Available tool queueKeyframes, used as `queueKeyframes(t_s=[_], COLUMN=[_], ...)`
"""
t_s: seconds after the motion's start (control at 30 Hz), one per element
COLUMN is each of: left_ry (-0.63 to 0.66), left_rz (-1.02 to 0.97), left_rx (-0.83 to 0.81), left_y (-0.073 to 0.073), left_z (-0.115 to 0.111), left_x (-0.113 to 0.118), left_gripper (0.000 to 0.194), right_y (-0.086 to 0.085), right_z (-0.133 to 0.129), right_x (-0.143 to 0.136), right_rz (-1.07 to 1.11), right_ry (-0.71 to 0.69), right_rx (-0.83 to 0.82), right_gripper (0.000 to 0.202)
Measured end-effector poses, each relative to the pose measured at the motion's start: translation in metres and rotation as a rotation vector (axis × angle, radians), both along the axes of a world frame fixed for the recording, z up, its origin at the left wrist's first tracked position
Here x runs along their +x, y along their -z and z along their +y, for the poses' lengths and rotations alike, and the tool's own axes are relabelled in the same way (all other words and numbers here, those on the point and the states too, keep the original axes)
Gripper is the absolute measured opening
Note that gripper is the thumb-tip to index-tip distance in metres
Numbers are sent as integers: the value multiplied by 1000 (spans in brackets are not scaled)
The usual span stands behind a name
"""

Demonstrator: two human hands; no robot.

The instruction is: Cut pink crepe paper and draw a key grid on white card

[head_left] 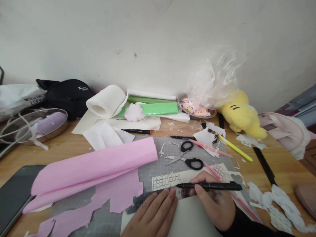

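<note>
My left hand lies flat over a metal ruler, its fingers stretched out side by side. The ruler rests on a cream paper sheet. My right hand holds a black pen between thumb and fingers, its tip pointing left at the ruler's upper edge. Just above the ruler, small drawn circles in box outlines show on the paper. Black-handled scissors lie partly open beyond the paper on the grey cutting mat.
Pink crepe paper covers the left of the mat, near a dark tablet. A white roll, green paper and a yellow plush toy stand behind. White scraps lie at right.
</note>
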State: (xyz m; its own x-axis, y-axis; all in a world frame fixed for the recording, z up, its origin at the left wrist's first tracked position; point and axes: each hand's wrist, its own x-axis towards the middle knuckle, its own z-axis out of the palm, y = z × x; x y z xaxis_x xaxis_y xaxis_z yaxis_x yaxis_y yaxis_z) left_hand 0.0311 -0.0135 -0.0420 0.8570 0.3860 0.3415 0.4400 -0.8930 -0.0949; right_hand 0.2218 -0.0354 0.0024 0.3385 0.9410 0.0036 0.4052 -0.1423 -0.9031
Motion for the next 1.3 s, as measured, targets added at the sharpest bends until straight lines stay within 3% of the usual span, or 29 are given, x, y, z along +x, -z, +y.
queueKeyframes(t_s=[0.43,0.6,0.73,0.93,1.3], left_ry=[7,21,23,0,15], left_rz=[9,-5,-50,-78,-52], left_rx=[33,45,35,-16,-7], left_y=[-2,0,0,-1,-1], left_z=[2,2,0,-3,-2], left_x=[0,-1,-1,1,0], left_gripper=[37,37,33,32,34], right_y=[2,2,3,10,5], right_z=[-1,-2,-3,-2,0], right_x=[3,1,-2,-3,-5], right_rz=[49,170,267,250,156], right_ry=[116,43,39,-37,-19], right_rx=[32,83,-19,-25,-38], right_gripper=[10,14,16,13,11])
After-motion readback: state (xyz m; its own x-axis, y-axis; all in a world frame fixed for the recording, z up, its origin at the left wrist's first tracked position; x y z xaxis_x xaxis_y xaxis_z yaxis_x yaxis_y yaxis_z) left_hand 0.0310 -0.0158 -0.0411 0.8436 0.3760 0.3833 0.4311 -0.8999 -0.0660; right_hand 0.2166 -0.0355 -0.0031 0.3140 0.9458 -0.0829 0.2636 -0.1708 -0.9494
